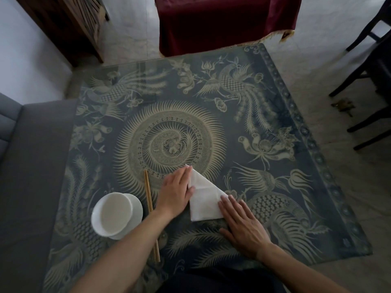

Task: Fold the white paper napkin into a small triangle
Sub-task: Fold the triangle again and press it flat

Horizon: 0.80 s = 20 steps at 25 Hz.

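Presently: item, white paper napkin (203, 197), already a triangle, lying flat on the counter (296, 187) near its front edge, apex pointing away from the person. A crease line crosses its middle.

Left hand (176, 192): fingers (186, 173) straight, laid along the napkin's left edge up to the apex, pressing it flat, gripping nothing.

Right hand (243, 224): fingers (227, 200) extended and flat, tips resting on the napkin's lower right corner, palm on the counter, gripping nothing.

Step in hand, as judged: flattening the fold. Best done by holding one corner fixed while the other hand sweeps along the folded edge, keeping layers aligned so thin paper does not skew or tear.

Adjacent: white bowl (115, 214), empty, to the left; wooden chopsticks (149, 197) between bowl and left hand, partly under the forearm.

Beyond: grey sofa seat (31, 166) left; dark red cloth (222, 22) past the far edge.
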Each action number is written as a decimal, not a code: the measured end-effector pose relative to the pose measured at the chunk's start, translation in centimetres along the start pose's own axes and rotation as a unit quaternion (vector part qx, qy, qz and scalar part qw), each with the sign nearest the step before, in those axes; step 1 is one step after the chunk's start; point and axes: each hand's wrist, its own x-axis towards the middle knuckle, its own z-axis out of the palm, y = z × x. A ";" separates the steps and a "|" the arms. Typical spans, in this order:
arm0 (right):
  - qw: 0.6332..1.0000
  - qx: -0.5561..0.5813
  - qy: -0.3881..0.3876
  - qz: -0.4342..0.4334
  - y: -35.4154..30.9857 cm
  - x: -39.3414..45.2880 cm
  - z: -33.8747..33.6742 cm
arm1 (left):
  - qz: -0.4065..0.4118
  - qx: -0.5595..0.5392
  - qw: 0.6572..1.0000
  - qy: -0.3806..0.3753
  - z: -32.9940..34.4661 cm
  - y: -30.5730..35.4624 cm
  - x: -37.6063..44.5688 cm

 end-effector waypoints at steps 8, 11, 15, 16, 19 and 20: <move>1.000 -0.013 -0.015 -0.010 -0.1 0.2 -0.5 | 0.022 0.055 0.991 -0.117 -3.7 -0.5 8.0; 1.000 -0.015 -0.016 -0.010 -0.1 0.2 -0.6 | 0.023 0.049 0.991 -0.124 -4.1 -0.3 8.5; 1.000 -0.011 -0.021 -0.004 -0.3 0.2 -0.6 | 0.041 0.031 0.992 -0.113 -4.7 -0.3 8.3; 1.000 -0.007 -0.019 -0.002 -0.4 0.2 -0.5 | 0.039 0.015 0.993 -0.112 -5.0 -0.3 8.2; 1.000 -0.001 -0.011 -0.001 -0.7 0.3 -0.4 | 0.039 -0.039 0.994 -0.093 -6.0 0.0 7.9; 1.000 -0.002 -0.013 -0.008 -1.0 0.5 -0.4 | 0.044 -0.056 0.994 -0.078 -6.3 0.2 7.8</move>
